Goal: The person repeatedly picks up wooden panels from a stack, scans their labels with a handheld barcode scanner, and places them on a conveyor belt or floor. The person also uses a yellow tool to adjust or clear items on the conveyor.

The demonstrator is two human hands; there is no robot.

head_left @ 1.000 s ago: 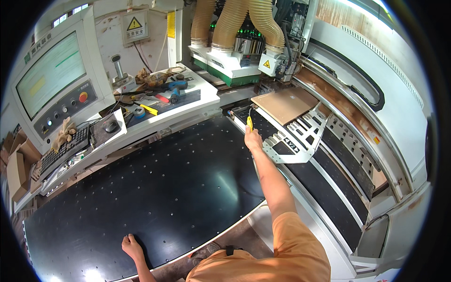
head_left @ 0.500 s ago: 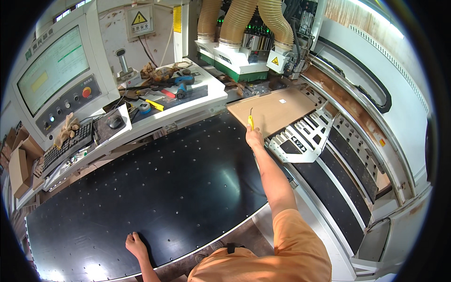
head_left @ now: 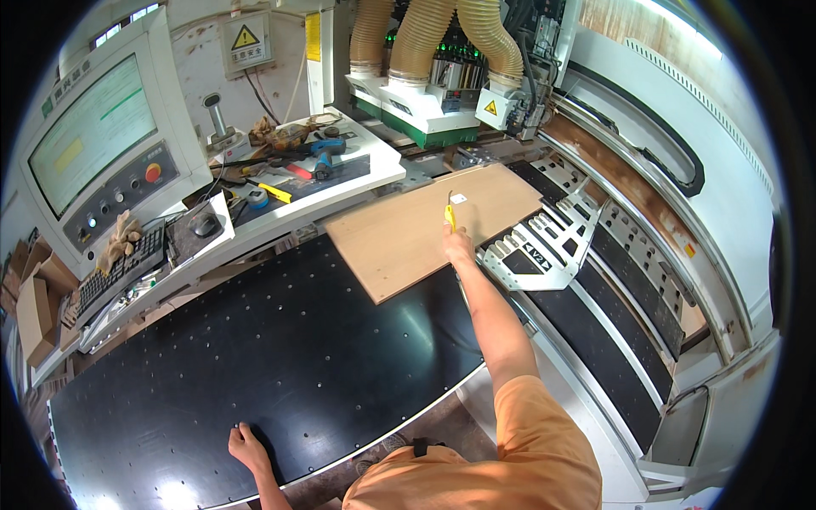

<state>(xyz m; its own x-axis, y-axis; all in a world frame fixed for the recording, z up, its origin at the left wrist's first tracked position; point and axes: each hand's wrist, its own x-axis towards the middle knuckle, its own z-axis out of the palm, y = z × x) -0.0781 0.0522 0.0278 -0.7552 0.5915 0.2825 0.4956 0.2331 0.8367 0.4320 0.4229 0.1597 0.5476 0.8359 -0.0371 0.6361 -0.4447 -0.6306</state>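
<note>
The right hand (head_left: 458, 244) is closed round a yellow-handled tool (head_left: 450, 216). The wooden board (head_left: 399, 234) spreads left of and beyond it, its white label (head_left: 459, 199) unreadably small. Rightward, a pale plate (head_left: 558, 274) bears lettering. Under the loosely curled left hand (head_left: 247, 446), whose hold I cannot tell, stretches the desk (head_left: 289, 340).

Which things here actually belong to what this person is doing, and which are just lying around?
Apparently in use:
yellow-handled tool, in the right hand
wooden board, partly over the black table
black table, left hand at its near side

Apparently just lying about:
tan gloves on the keyboard
computer mouse
blue tape measure
cardboard box
</note>
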